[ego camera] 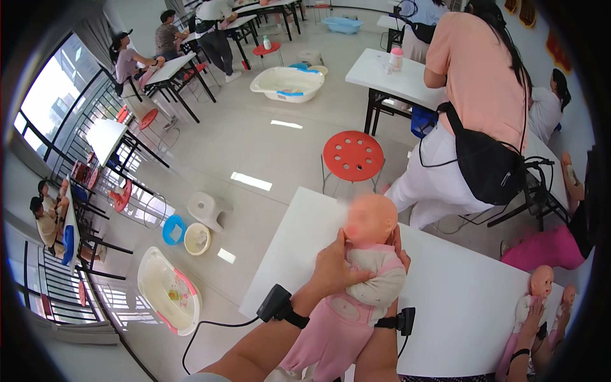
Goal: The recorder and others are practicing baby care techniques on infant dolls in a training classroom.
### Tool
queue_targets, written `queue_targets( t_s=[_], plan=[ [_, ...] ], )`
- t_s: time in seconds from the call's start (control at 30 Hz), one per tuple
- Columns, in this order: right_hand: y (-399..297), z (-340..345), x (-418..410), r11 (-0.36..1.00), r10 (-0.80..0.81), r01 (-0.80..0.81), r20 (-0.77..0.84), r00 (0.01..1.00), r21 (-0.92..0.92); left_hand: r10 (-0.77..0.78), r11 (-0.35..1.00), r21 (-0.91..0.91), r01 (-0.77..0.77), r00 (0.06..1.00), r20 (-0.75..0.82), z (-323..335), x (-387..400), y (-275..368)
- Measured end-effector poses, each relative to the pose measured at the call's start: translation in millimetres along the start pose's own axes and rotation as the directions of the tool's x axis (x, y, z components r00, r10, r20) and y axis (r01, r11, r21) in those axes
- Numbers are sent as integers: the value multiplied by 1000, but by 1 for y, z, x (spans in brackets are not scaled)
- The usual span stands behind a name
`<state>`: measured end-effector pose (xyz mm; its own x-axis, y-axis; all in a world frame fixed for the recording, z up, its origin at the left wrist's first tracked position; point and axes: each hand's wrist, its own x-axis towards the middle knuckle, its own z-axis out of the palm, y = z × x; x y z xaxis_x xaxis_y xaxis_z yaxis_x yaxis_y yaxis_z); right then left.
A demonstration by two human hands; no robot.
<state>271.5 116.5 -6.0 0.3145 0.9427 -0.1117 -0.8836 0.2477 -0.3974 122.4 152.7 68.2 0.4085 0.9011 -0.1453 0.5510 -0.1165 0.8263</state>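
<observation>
A baby doll point(355, 310) in a cream top and pink trousers is held in front of me, its bald head point(374, 217) away from me and its legs towards my body. My left hand point(331, 267) grips its left-hand side in the picture, fingers by the cheek and neck, thumb across the chest. On the other side my right hand point(402, 253) holds it behind the neck and shoulder, partly hidden by the doll. Both wrists wear black straps with small cabled devices. Beneath the doll is a white table point(448, 286).
At the table's right end another person's hands hold a second doll point(541, 286). A red stool point(353, 155) and a person in a peach shirt point(482, 71) are beyond the table. On the floor at left are a baby bathtub point(145, 281), two basins and a white step stool point(207, 207).
</observation>
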Motion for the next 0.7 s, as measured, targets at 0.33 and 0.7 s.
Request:
queue_targets(
  t_s=[0.33, 0.7],
  plan=[
    [4, -14, -1, 998, 4, -4, 3, 1000, 63, -69, 998, -8, 69, 997, 19, 3, -4, -3],
    [6, 23, -8, 998, -37, 37, 7, 999, -44, 17, 991, -134, -25, 998, -63, 0, -4, -3]
  ],
)
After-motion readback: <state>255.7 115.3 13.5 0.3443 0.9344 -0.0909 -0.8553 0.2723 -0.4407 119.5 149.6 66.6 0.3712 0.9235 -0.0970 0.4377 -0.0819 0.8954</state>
